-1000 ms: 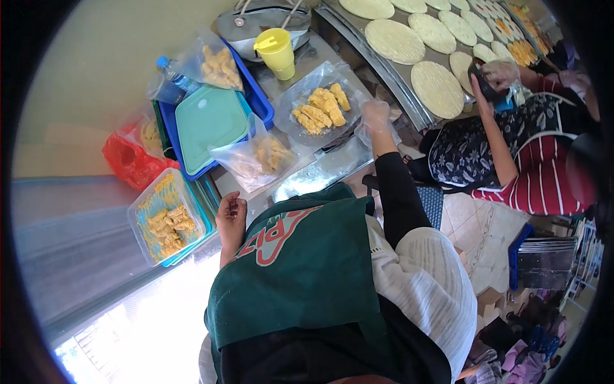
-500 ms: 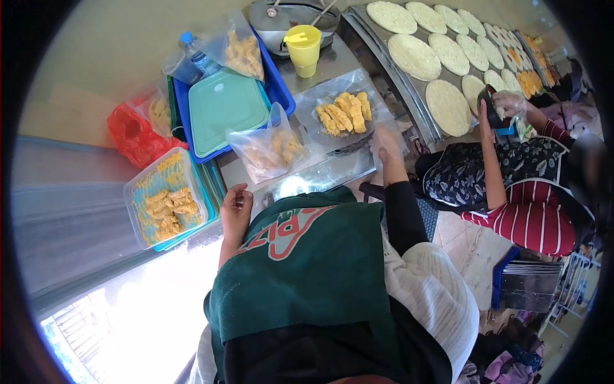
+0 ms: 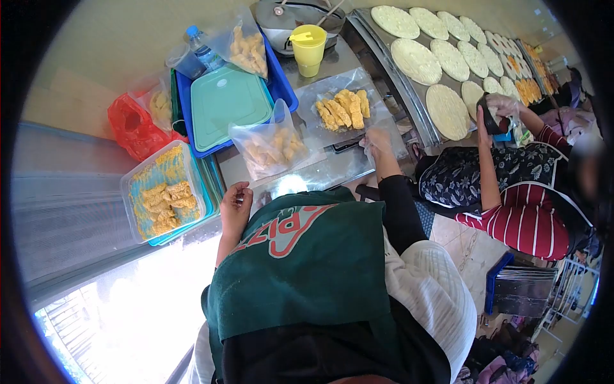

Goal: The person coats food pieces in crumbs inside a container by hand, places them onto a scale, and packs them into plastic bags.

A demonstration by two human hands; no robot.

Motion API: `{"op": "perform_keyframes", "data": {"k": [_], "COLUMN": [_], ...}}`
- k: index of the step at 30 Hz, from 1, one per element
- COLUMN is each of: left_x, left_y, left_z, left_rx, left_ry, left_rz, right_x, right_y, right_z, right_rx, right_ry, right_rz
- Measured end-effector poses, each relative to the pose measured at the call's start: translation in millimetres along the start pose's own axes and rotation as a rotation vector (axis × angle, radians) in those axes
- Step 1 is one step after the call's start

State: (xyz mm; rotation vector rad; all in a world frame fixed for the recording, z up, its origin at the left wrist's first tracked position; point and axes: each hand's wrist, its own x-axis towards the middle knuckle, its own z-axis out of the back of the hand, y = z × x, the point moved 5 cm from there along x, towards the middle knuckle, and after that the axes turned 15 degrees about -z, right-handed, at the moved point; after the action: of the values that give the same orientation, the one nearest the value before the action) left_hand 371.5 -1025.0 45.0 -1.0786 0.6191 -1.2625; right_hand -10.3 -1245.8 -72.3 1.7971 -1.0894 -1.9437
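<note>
My left hand [image 3: 236, 203] is bare, held beside the green apron [image 3: 288, 256] with its fingers curled in and nothing visible in them. A thin clear glove covers my right hand [image 3: 378, 142], whose fingers are bunched at the lower right edge of a clear plastic sheet or bag [image 3: 313, 121]; what they hold is unclear. Breaded pieces [image 3: 344, 109] lie side by side on that plastic, just beyond these fingers. Between my hands, further back, stands a clear bag of more pieces [image 3: 272, 150]. Left of my left hand, an open container [image 3: 138, 214] holds breaded pieces and crumbs.
A blue tray [image 3: 282, 89] holds a green-lidded box [image 3: 230, 107] and another bag. Behind are a yellow cup [image 3: 309, 56] and grey bag [image 3: 272, 29]. Flat dough rounds [image 3: 446, 112] cover trays at right, where a co-worker in a striped shirt [image 3: 527, 221] holds a dark bowl.
The view has shifted, moving the table's things rightward in the picture. My right hand has come in to the plastic's near corner. The breaded pieces now sit closer together. My left hand stays curled.
</note>
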Motion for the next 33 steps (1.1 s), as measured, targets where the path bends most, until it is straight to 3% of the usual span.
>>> {"op": "perform_keyframes", "data": {"k": [4,8,12,17,24,27,29,31,33], "left_x": [-4,-6,-9,-13,-23,-29,-37,-43,-52], "left_y": [3,0,2,1,1,1,9,5,2], "left_z": [-1,-2,-4,-3,8,17,28,42,58], "left_rx": [-0.024,0.006,-0.021,-0.03,-0.006,0.021,0.074,0.119,0.127], "left_ry": [0.006,0.039,0.045,0.043,0.023,0.006,-0.022,-0.003,-0.052], "left_rz": [0.009,0.02,0.029,0.027,0.004,0.007,0.004,0.036,0.052], "right_x": [9,119,99,111,52,5,-107,-128,-223], "right_y": [4,-23,-9,-11,30,79,112,124,126], "right_z": [-2,14,-1,-3,31,28,-28,-48,-119], "right_rx": [-0.053,-0.664,-1.257,-1.446,-1.144,-1.416,-1.695,-0.585,-0.486], "right_ry": [0.008,-0.01,-0.279,-0.284,-0.415,-0.837,-0.993,-0.385,-0.167], "right_rz": [0.049,0.414,0.597,0.778,0.868,0.736,1.123,0.659,0.752]}}
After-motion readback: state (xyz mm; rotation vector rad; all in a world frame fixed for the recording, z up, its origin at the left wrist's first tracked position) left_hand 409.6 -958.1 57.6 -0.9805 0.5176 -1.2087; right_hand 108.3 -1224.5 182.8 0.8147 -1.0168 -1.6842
